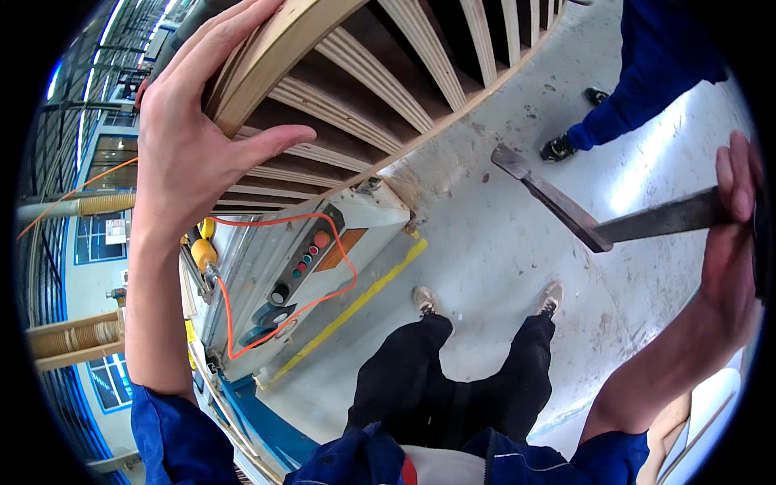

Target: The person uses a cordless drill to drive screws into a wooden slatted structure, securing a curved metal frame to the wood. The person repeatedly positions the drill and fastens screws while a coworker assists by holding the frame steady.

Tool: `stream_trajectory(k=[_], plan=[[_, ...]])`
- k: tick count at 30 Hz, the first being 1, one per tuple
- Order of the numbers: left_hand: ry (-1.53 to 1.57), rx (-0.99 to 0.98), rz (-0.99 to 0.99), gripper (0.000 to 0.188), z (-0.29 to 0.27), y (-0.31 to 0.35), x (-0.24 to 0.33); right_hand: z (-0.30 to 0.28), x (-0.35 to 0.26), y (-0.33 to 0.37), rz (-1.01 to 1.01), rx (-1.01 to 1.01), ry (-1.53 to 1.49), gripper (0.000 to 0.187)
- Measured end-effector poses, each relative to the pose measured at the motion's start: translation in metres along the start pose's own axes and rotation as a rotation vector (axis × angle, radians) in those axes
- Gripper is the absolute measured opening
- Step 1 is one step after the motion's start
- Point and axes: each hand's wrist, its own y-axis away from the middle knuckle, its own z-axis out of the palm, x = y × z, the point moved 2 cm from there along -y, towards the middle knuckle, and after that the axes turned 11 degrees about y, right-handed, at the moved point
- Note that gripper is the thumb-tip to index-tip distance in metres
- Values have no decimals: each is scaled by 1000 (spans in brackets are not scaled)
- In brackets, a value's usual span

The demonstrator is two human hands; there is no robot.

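Observation:
My left hand (190,133) is wrapped over the edge of a large wooden frame with several plywood slats (356,69). The fingers lie along its outer side and the thumb stretches over the inner side. Out at the far right, my right hand (737,182) is closed around the end of a dark, angled metal tool (663,225). From its bend, a long narrow arm points up and left toward the frame, apart from it. The tool hangs in the air above the floor. Part of my right hand is cut off by the picture's rim.
Below the frame stands a grey machine with a button panel (303,255). An orange hose (229,315) with a yellow fitting (204,252) loops across it. A yellow line (347,311) marks the floor. Another person in blue workwear (638,89) stands at the upper right.

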Motion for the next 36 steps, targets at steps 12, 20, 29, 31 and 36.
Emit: stream_trajectory(k=[12,20,29,31,36], plan=[[750,306,-281,59,-10,14,-21,-12,6,17,-22,-13,-55,52],[958,367,-312,58,-6,5,-6,31,-20,27,72,82,-29,62],[1159,615,-137,51,7,1,5,-2,23,59,-70,40,-70,38],[1117,699,-170,48,6,5,1,-1,22,61,-75,75,-65,38],[1257,406,-297,53,-8,2,-12,17,2,54,-22,181,3,44]])
